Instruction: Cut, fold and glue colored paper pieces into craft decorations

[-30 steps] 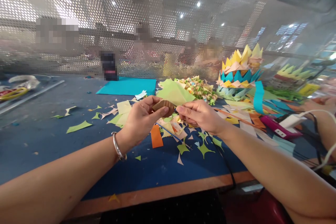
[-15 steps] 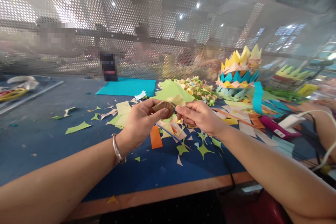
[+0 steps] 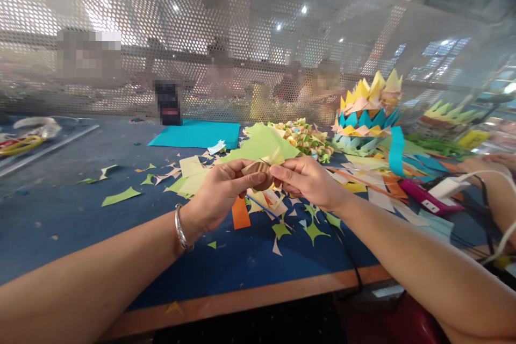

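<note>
Between my two hands is a small piece of pale yellow paper point(image 3: 253, 168), its near side shaded tan and creased or curled. My left hand point(image 3: 220, 188) is closed on its left side, thumb on the near face. My right hand point(image 3: 308, 181) pinches its right side, the thumb tip close to the left thumb. A corner of the paper sticks up above the fingers. Just behind it lies a light green sheet point(image 3: 268, 142). Below the hands are an orange paper strip point(image 3: 241, 215) and green star-shaped scraps point(image 3: 314, 231) on the blue table point(image 3: 181, 274).
Behind the green sheet is a heap of small folded paper pieces point(image 3: 306, 137). A blue sheet point(image 3: 197, 134) lies at the back; paper crowns point(image 3: 366, 113) stand at right. A magenta power strip point(image 3: 427, 197) with cables is near another person's hand point(image 3: 481, 169).
The held paper has turned a little and shifted slightly right, and its upright corner looks narrower. My left thumb has come closer to my right thumb.
</note>
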{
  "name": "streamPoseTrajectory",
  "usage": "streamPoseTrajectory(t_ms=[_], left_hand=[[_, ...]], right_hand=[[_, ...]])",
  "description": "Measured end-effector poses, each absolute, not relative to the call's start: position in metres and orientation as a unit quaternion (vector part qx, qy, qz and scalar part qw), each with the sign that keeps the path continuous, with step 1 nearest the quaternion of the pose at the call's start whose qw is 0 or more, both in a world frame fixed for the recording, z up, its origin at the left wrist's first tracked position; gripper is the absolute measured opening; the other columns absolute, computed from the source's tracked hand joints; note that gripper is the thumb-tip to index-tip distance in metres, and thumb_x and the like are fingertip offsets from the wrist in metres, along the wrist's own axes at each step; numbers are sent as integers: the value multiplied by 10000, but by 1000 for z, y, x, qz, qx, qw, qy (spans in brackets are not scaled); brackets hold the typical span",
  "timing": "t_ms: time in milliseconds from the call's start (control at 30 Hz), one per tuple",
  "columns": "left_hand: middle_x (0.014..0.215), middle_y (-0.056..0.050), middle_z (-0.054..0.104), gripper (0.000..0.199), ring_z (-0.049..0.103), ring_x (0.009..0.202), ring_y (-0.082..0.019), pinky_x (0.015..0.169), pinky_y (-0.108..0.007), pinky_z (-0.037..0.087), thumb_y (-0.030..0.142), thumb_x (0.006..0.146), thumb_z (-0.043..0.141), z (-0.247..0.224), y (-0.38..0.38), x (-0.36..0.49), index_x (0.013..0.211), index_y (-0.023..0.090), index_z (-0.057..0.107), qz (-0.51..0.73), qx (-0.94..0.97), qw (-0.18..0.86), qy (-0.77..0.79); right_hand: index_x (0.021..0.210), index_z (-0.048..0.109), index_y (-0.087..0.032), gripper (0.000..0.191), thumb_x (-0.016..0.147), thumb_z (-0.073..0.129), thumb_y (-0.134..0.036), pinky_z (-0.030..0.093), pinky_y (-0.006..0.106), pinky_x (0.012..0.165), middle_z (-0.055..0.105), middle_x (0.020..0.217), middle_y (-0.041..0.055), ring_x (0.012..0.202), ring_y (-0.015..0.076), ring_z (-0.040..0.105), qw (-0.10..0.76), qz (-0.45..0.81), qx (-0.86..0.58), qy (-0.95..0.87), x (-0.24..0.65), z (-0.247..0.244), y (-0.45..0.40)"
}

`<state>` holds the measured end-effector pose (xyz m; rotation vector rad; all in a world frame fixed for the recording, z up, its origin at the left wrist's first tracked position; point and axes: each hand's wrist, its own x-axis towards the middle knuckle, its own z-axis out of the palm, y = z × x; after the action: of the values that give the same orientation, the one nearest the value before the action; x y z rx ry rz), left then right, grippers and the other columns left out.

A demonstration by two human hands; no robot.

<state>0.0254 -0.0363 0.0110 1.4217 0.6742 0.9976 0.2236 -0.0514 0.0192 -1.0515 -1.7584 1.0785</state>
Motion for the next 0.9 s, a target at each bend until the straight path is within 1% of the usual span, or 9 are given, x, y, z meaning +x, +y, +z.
streamPoseTrajectory(t_ms=[167, 367, 467, 600, 733, 900], left_hand=[[690, -11, 576, 207, 393, 604, -105, 550, -275, 241, 314, 765, 726, 13, -36, 25, 694, 148, 627, 419, 619, 597, 291], [678, -5, 566, 206, 361, 588, -110, 548, -286, 220, 329, 752, 726, 14, -36, 24, 684, 154, 641, 416, 619, 602, 284], [675, -5, 565, 194, 389, 605, -121, 563, -290, 234, 322, 755, 727, 14, -36, 24, 680, 160, 650, 416, 619, 604, 282], [695, -12, 579, 176, 454, 663, -141, 610, -293, 284, 301, 753, 731, 15, -35, 24, 673, 164, 656, 419, 610, 610, 282], [661, 0, 564, 207, 454, 655, -133, 607, -288, 290, 288, 761, 730, 16, -36, 24, 622, 163, 640, 419, 615, 614, 264], [714, -21, 649, 177, 492, 661, -132, 610, -281, 314, 294, 730, 750, 14, -34, 24, 641, 161, 674, 428, 594, 612, 298]], right_hand=[[620, 557, -169, 495, 839, 654, -602, 187, 225, 381, 310, 448, -97, 396, 45, 250, 403, 433, -413, -693, 223, 19, -51], [625, 569, -169, 487, 848, 645, -595, 191, 220, 371, 312, 447, -99, 389, 45, 252, 398, 430, -412, -697, 225, 21, -51], [629, 575, -165, 480, 857, 643, -582, 193, 218, 368, 318, 444, -98, 388, 45, 257, 395, 426, -407, -705, 226, 22, -51], [637, 582, -160, 469, 870, 639, -563, 190, 218, 369, 330, 445, -95, 391, 43, 258, 392, 426, -403, -709, 227, 23, -51], [643, 583, -159, 452, 890, 630, -536, 193, 220, 371, 335, 444, -92, 391, 45, 265, 391, 421, -400, -714, 228, 22, -51], [651, 583, -164, 427, 895, 634, -511, 187, 225, 371, 336, 442, -92, 386, 47, 269, 384, 424, -405, -713, 229, 21, -50]])
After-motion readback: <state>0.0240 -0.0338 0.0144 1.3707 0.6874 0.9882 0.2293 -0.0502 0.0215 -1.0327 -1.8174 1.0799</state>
